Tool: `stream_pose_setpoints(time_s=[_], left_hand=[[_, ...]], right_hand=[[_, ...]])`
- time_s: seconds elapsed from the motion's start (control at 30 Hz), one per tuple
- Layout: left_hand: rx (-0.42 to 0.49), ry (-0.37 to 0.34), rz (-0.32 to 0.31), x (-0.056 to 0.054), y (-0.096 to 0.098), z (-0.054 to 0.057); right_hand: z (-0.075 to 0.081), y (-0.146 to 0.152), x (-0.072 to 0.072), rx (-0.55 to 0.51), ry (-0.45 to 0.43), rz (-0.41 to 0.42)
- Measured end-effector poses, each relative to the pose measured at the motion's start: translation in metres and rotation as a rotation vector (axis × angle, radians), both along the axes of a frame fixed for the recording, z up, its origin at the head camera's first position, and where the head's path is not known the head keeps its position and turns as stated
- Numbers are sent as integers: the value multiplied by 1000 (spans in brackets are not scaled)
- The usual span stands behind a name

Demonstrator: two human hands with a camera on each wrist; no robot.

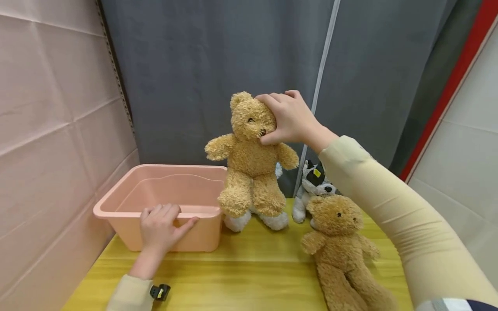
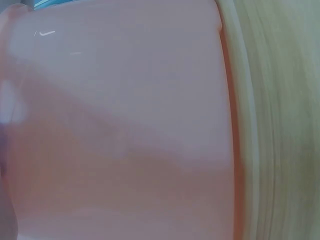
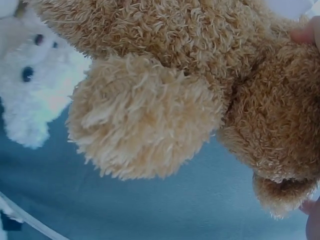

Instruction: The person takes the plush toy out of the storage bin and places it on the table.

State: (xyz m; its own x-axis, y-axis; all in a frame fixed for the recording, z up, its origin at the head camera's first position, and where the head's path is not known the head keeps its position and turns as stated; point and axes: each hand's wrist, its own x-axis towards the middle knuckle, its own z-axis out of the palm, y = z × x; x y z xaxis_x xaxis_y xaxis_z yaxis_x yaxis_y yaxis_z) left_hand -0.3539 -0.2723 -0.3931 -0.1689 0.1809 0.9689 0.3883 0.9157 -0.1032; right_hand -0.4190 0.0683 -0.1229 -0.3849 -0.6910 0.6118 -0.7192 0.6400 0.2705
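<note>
My right hand (image 1: 289,119) grips a golden-tan teddy bear (image 1: 253,157) by the side of its head, holding it upright above the table. In the right wrist view the bear's shaggy fur (image 3: 145,120) fills much of the picture, with a thumb and a fingertip at the right edge. My left hand (image 1: 161,226) holds the near rim of a pink plastic tub (image 1: 202,233), fingers over the edge and thumb along the outside. The tub's outer wall (image 2: 125,100) fills most of the left wrist view. Only part of the tub's inside shows.
A browner teddy bear (image 1: 342,255) lies at the table's right front. Behind it sits a grey-and-white plush dog (image 1: 317,185). White plush feet (image 1: 238,222) show below the held bear. The wooden table (image 1: 249,280) meets a grey curtain (image 1: 218,65) and a pale left wall (image 1: 50,129).
</note>
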Motion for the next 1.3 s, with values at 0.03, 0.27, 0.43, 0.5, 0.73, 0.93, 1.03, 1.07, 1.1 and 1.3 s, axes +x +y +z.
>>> stream_pose_setpoints(time_s=[0.03, 0.27, 0.43, 0.5, 0.73, 0.93, 1.03, 1.07, 1.1, 1.3], left_hand=[[1, -1, 1, 0, -1, 0], [-11, 7, 11, 0, -8, -1], [-18, 29, 20, 0, -15, -2], [-20, 30, 20, 0, -17, -2], [-19, 10, 17, 3, -21, -3], [-14, 21, 14, 5, -19, -4], [-11, 28, 15, 5, -19, -4], [-10, 28, 16, 5, -19, -3], [-11, 26, 17, 5, -19, -3], [-13, 14, 18, 5, -19, -3]], right_hand=[[-4, 2, 1, -1, 4, 3], [-41, 14, 10, 12, 10, -1], [-67, 16, 16, 36, 13, 7], [-77, 15, 19, 38, 21, 19], [-110, 10, 30, 79, 27, 59], [-130, 6, 37, 124, 11, 34], [-139, 6, 38, 132, 6, 19], [-142, 6, 38, 135, 0, 16], [-145, 6, 39, 137, -9, 12], [-164, 8, 40, 161, -76, -6]])
